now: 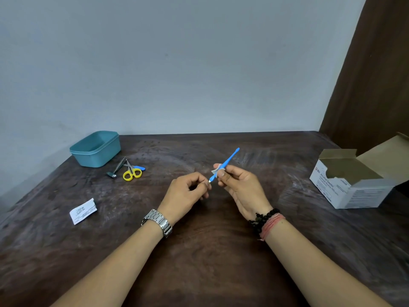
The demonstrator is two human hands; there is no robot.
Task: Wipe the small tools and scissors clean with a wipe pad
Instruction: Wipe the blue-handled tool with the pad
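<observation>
A: We start with the dark wooden table (199,251), worn pale in streaks, set against a grey wall. What do we have at the right edge?

B: An open cardboard box (356,182) of alcohol swabs, flaps up. At the far left corner stands a teal plastic tub (95,149).

A: Then our own hands, over the middle of the table. The right hand (241,187) has its fingers curled round a slim blue tool (228,161), with a white wipe pad (216,170) pinched against the shaft.

B: The tool slants up and away to the right. Its lower metal tip points at our left hand (188,192), whose fingertips pinch together at that tip; we cannot tell whether they actually touch it.

A: Smaller things next. A torn white sachet (83,211) lies alone at the left.

B: Just in front of the tub lie the yellow-handled scissors (132,172), a nail clipper (116,168) to their left, and a second blue-handled tool (139,167) touching the scissors.
</observation>
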